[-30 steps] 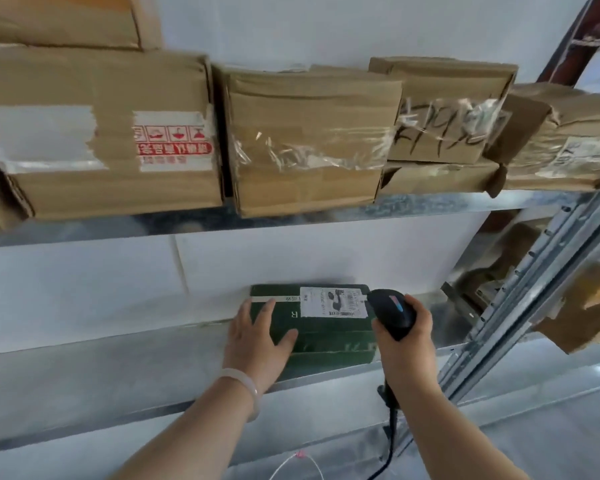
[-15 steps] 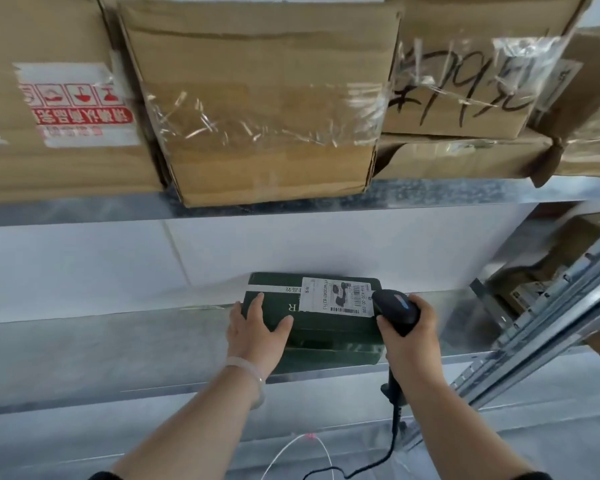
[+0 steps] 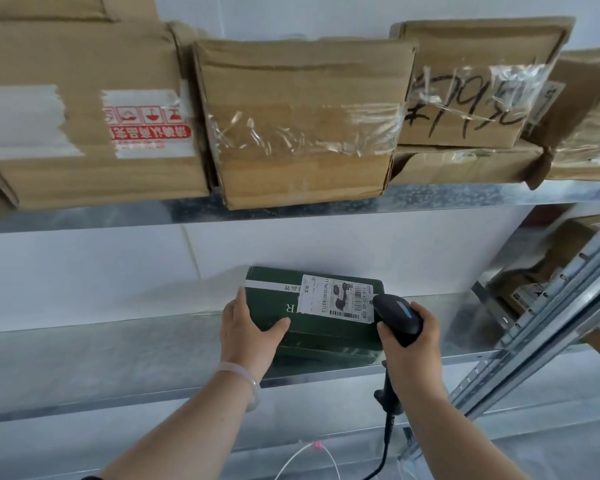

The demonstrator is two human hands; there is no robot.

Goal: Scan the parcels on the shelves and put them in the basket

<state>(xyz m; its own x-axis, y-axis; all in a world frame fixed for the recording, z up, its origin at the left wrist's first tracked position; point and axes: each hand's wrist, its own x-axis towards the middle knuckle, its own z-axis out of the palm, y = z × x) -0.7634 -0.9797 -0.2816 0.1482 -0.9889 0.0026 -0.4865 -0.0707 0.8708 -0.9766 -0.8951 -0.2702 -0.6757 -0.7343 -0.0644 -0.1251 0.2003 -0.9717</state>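
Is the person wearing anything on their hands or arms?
No gloves: the left hand and right hand are bare, and so are both forearms. The only thing worn is a pale, see-through bangle, smooth and round, on the left wrist.

One wide-angle camera, worn on the person's head, faces forward and slightly down, close to a grey galvanised steel shelf [image 3: 84, 362] set against a white wall [image 3: 84, 271]. That shelf crosses mid-frame, and brown cardboard boxes [image 3: 298, 133] on the board above fill the top. Both forearms enter from the bottom edge. The left hand [image 3: 246, 330] grips a dark green flat box [image 3: 329, 327], and the right hand [image 3: 409, 348] holds a black handheld scanner [image 3: 399, 317], both just below centre. A slotted steel upright [image 3: 541, 323] slants across the right side.
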